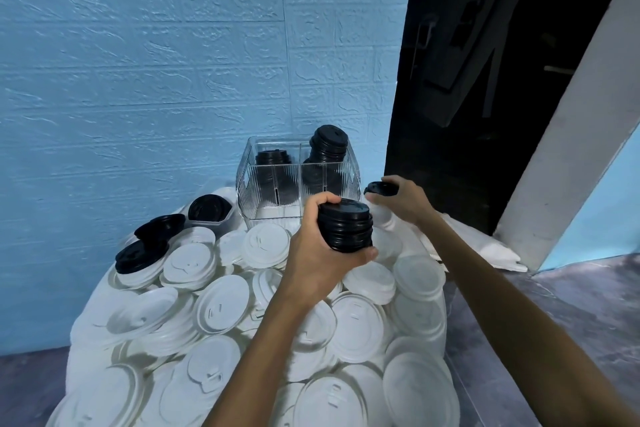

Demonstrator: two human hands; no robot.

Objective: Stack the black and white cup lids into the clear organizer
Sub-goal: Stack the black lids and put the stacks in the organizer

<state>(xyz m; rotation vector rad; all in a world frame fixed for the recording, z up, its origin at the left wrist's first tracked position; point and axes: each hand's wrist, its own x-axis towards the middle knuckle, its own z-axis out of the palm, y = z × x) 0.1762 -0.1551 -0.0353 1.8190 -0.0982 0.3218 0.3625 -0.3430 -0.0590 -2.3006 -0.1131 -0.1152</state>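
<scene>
Blue brick-pattern wall (138,62), clear organizer (298,180) (no legible labels), left hand (322,246) gripping black lids (346,225)

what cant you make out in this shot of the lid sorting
- How many lids are in the black stack that the left hand grips: the fingers cover part of it, head view.
- The lower black lids inside the clear organizer: its ribbed walls distort them.
- The black lid in the right hand: one or several, fingers hide it.
- The nearest white lids: cut off by the bottom edge.
</scene>
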